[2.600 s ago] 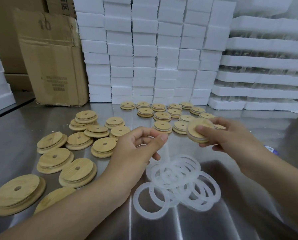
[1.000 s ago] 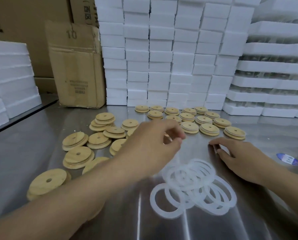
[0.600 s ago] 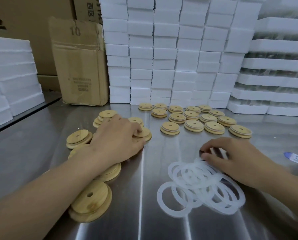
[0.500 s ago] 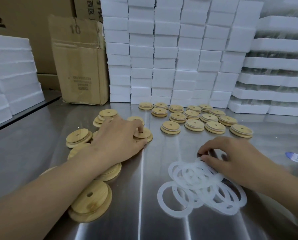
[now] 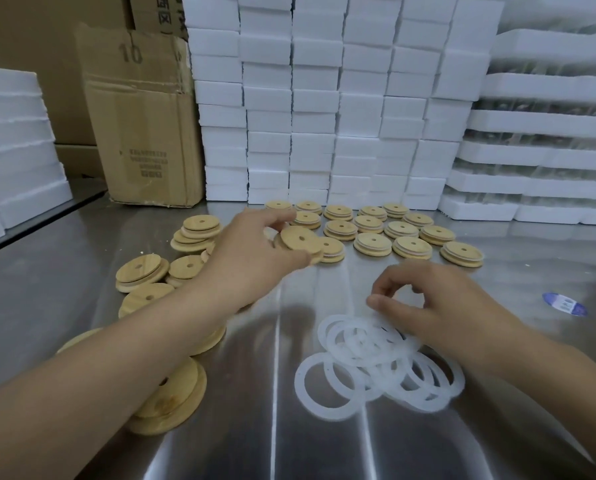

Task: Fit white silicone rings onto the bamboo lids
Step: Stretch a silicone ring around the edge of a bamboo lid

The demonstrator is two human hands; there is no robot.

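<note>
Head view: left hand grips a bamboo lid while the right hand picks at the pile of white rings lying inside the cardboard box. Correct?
Not the box. The head view shows the white rings lying on the steel table; the cardboard box stands at the back left. The left hand does grip a bamboo lid, and the right hand picks at the pile.

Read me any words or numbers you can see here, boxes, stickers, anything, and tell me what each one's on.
"10": marked on the top flap of the cardboard box.
Printed block lower on the same box: too small to read.
Large characters on the upper carton: cut off by the frame edge, not readable.
Print on the blue oval sticker on the steel table: too blurred to read.
</note>
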